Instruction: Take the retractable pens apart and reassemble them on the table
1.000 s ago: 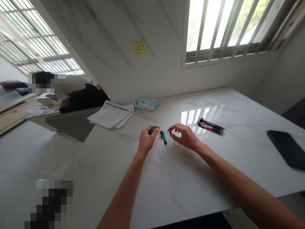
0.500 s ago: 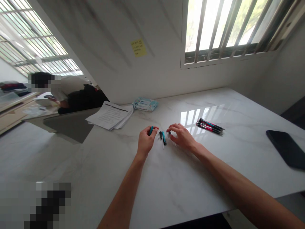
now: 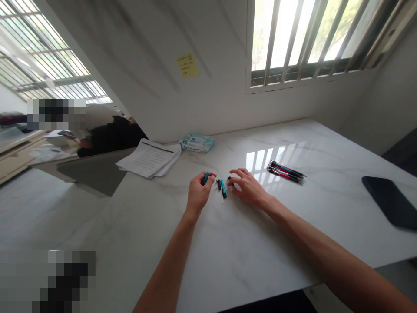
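My left hand (image 3: 198,191) is closed around a teal pen barrel (image 3: 206,178), which sticks up between thumb and forefinger. Right of it on the marble-look table lie a teal-and-black pen piece (image 3: 223,188), a short black pen part (image 3: 219,184) and a thin white refill (image 3: 223,198). My right hand (image 3: 246,186) rests beside them with its fingers bent and spread. Small black pen parts (image 3: 229,178) lie at its fingertips; whether the fingers touch them I cannot make out.
Several pens (image 3: 286,172) lie in a bunch to the right, with a black phone (image 3: 389,202) farther right. Printed papers (image 3: 150,158) and a wipes packet (image 3: 197,143) sit along the wall. Another person (image 3: 100,126) sits bent over at the far left.
The fingers of my right hand have parted a little, showing more of the black parts. A thin white piece below that hand is out of sight now. My left hand keeps its hold.
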`<move>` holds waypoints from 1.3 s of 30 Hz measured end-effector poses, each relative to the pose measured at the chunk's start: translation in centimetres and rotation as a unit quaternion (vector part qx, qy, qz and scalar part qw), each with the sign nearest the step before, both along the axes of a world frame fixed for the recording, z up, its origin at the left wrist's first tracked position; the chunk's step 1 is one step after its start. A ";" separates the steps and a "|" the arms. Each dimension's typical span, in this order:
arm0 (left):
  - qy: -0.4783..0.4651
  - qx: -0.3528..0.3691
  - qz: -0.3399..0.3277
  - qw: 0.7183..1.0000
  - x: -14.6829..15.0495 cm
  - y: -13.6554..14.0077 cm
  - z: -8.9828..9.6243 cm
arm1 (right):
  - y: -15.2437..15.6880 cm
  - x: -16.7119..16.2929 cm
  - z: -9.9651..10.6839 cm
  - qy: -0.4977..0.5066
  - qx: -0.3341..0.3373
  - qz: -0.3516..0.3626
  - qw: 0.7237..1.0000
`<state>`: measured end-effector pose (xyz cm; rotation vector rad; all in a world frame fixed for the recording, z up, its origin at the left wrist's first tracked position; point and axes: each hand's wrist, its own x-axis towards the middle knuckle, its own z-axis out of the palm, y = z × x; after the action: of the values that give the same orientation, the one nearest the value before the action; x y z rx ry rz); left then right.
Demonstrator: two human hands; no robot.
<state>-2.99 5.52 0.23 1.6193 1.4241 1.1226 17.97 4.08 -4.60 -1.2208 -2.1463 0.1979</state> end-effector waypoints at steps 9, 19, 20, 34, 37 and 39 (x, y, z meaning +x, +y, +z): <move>-0.001 0.004 -0.008 1.000 -0.1 0.0 -0.1 | -0.2 0.0 0.4 -0.016 -0.004 0.015 1.000; -0.014 -0.006 -0.014 1.000 0.1 -0.2 0.0 | 0.3 0.6 -0.3 -0.017 0.007 0.002 1.000; -0.029 -0.015 -0.016 0.999 0.2 -0.2 0.1 | 0.2 0.6 -0.2 -0.007 0.009 0.001 1.000; -0.135 -0.001 -0.154 0.979 3.1 -2.9 1.1 | -3.4 -3.1 2.4 0.446 -0.236 0.110 0.856; -0.148 0.003 -0.145 0.978 3.3 -3.1 1.3 | -3.7 -3.5 2.9 0.487 -0.252 0.119 0.828; -0.164 0.021 -0.099 0.981 3.0 -2.8 1.3 | -3.6 -3.3 3.3 0.506 -0.262 0.112 0.814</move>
<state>-0.01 2.76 1.52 1.4853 1.0113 1.2397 14.70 0.50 -1.34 -0.7921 -1.2647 1.2986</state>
